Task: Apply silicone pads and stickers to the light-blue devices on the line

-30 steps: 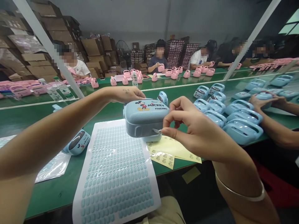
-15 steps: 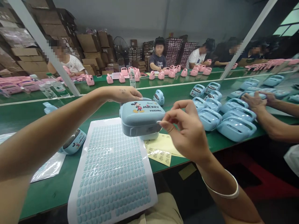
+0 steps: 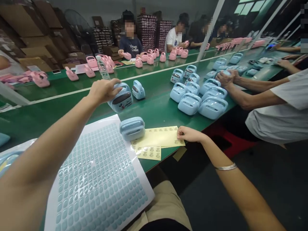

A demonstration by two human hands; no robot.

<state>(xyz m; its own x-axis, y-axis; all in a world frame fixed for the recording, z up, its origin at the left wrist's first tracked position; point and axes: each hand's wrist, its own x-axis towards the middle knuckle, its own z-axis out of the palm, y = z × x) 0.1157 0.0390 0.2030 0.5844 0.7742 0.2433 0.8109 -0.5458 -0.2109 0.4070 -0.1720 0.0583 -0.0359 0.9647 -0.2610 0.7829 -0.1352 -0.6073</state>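
Note:
My left hand [image 3: 102,91] is closed on the top of a light-blue handled case [image 3: 122,104], which stands upright with a dark window and a Mickey print showing. Farther right, my right hand [image 3: 188,133] has its fingers pinched at the right edge of a yellow label sheet [image 3: 161,137]. Whether a label is between those fingertips is too small to tell. Another blue case [image 3: 132,128] sits on the left end of the yellow sheets. A large white sheet of clear oval stickers [image 3: 96,173] lies in front of me, under my left forearm.
Several blue cases [image 3: 190,101] stand grouped at the right, beside a co-worker's hands [image 3: 227,78]. A single blue case [image 3: 138,89] stands just beyond my left hand. Across the green table [image 3: 154,112] are a water bottle [image 3: 103,68], pink cases [image 3: 144,57] and seated people.
The blue case has gone from in front of me to the table, farther forward and left, turned window side out. My right hand has left it and lowered onto the yellow sheet. The view has swung right.

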